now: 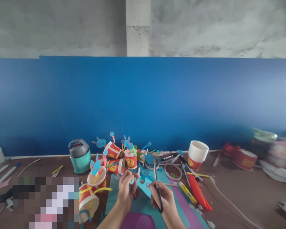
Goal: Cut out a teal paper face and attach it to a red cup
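Observation:
My left hand [127, 188] is closed with its fingertips pinched around a small light-blue paper piece [132, 181]; its exact shape is mostly hidden. In my right hand [166, 196] are scissors [155, 168] with dark handles, their blades pointing up and away from me. The right thumb and fingers also touch the edge of a light-blue paper strip [143, 186] with a curved cut-out and a drawn round mark. Under both hands lie teal paper [115, 197] and purple paper [139, 221].
Several red-and-white paper cups [131, 159] with blue paper faces and straws stand or lie ahead and left. A teal jar [80, 159] stands behind them. To the right are tape rolls [173, 171], a yellow cutter [187, 192], a red-orange pouch [198, 192] and stacked cups [197, 154].

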Available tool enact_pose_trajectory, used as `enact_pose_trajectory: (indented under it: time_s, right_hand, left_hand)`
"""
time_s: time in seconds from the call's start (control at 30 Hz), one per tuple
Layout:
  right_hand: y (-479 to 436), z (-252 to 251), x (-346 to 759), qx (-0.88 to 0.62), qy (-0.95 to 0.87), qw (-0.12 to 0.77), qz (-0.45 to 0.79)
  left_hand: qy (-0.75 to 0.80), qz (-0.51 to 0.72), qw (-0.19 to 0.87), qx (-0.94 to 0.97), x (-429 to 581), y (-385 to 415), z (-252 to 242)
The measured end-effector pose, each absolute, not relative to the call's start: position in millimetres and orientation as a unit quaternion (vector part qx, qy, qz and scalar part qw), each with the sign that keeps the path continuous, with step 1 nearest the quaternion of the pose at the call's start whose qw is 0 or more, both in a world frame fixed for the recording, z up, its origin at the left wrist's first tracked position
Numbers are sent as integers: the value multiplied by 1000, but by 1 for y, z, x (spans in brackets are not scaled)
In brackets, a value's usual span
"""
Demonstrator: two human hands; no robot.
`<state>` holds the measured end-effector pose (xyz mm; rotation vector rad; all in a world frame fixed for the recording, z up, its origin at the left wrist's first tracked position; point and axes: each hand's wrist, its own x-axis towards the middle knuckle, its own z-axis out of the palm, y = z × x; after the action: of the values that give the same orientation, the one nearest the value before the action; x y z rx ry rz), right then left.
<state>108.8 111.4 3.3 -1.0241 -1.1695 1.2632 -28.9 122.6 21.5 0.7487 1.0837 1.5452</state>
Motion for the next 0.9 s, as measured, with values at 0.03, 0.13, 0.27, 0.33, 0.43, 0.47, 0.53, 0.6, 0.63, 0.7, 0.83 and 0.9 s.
enact_pose_trajectory:
  time_s: [0.03,0.13,0.27,0.33,0.43,0.47,0.53,0.6,0.63,0.7,0.83,0.9]
  right_hand:
    - [112,4,110,-430,-480,559,521]
    - [113,6,114,-421,-457,604,500]
    - [111,6,113,-409,-450,620,496]
    - [110,9,112,-410,-452,621,492]
    - [107,15,110,-415,-450,622,488]
    - [106,17,109,-415,-448,623,488]
    - [104,19,108,-411,-447,625,491]
    - [103,19,107,-400,-454,626,491]
    - [102,18,107,-393,-463,625,490]
    - [101,15,105,-378,-487,618,487]
    - [100,8,102,-363,-530,601,475]
    - [99,7,102,-360,-551,592,465]
  left_hand:
    - [498,620,509,329,-30,124,22]
    - [629,483,427,435,-34,130,24]
    - [678,364,334,545,-37,134,33]
    - [677,297,282,611,-35,131,38]
    - [658,213,247,678,-29,125,42]
    - [655,193,240,690,-27,123,43]
    - [653,175,226,701,-25,120,43]
    - [652,170,214,707,-24,118,42]
    - [650,172,211,710,-23,116,41]
    - [645,183,215,710,-23,114,38]
    - [637,228,241,695,-19,114,29]
    - [633,254,259,684,-15,118,25]
